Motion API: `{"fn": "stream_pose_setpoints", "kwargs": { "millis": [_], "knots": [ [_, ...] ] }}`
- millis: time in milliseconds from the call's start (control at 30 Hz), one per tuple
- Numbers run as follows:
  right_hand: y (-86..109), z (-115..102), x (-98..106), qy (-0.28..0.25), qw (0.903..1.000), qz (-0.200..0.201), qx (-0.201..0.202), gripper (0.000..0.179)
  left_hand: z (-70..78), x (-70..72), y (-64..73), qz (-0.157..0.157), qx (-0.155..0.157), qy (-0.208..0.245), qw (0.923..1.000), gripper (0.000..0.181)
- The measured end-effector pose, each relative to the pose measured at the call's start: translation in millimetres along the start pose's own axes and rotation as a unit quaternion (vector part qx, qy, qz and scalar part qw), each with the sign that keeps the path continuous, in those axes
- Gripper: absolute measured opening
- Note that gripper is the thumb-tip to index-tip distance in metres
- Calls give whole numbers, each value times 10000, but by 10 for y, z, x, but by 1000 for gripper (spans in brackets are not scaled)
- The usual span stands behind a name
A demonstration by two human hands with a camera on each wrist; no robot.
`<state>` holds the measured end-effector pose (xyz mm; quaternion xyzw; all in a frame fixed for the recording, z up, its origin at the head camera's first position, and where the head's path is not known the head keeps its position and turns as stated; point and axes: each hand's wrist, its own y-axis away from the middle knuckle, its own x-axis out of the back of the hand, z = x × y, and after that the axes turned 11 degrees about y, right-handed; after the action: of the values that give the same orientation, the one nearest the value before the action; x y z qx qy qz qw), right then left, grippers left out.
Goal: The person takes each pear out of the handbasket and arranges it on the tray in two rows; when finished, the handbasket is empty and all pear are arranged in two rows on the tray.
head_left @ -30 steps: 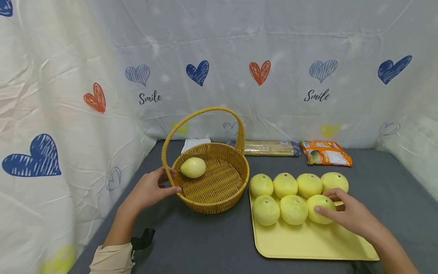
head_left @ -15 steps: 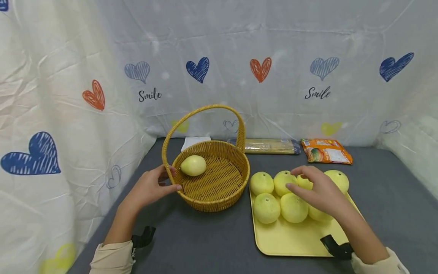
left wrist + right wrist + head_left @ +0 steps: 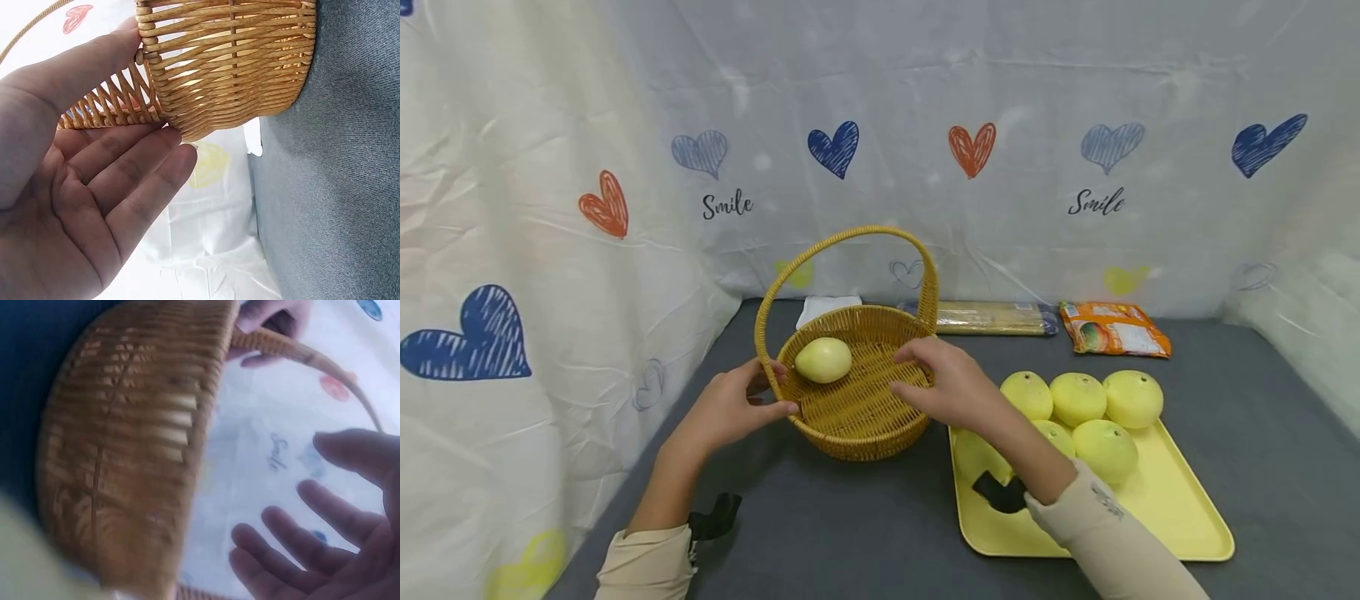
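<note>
A round woven basket (image 3: 865, 450) with a tall arched handle stands left of centre. One pale yellow, pear-shaped fruit (image 3: 823, 360) lies inside it at the left. My left hand (image 3: 730, 408) pinches the basket at the foot of its handle, thumb on one side and fingers on the other, as the left wrist view shows. Over the basket's right side hovers my right hand (image 3: 951, 379), its fingers (image 3: 312, 544) spread and holding nothing. Several yellow-green round fruits (image 3: 1105, 450) sit in rows on a yellow tray (image 3: 1180, 525); the right forearm hides some of them.
Behind the basket lie a white folded cloth or paper (image 3: 829, 307) and a long clear-wrapped bundle (image 3: 996, 318). An orange packet (image 3: 1115, 328) rests at the back right. A printed curtain (image 3: 1037, 100) closes off the back of the grey table (image 3: 850, 533).
My right hand has moved left from the front-row fruit at the tray's right, across the tray, to above the basket, carrying nothing. My left hand keeps its hold on the basket.
</note>
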<state>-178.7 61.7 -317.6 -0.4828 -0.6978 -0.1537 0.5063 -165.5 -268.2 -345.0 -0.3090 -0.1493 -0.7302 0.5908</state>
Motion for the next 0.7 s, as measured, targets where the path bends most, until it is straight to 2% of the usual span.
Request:
{"fn": "stream_pose_setpoints", "kwargs": {
  "millis": [133, 233, 367, 433, 567, 700],
  "knots": [
    [-331, -165, -281, -145, 9998, -99, -122, 34, 6, 8, -7, 22, 3, -26, 10000, 58],
    [-514, -272, -503, -13, 9983, -537, -229, 46, 15, 1, -8, -38, 34, -15, 10000, 59],
    [-675, -418, -757, 536, 9913, -1194, -155, 64, 6, -5, -3, -68, 43, -47, 10000, 58],
    [-726, -469, -854, 810, 9877, -1338, -52, 70, -4, -10, -4, -53, 26, -33, 10000, 56],
    [-788, -489, -998, 1177, 9859, -1185, 71, 76, -13, -9, -18, -9, 22, -25, 10000, 56],
    [-816, -457, -1057, 1665, 9839, -638, 89, 73, -21, -1, -26, -26, 86, -52, 9999, 58]
  ]
}}
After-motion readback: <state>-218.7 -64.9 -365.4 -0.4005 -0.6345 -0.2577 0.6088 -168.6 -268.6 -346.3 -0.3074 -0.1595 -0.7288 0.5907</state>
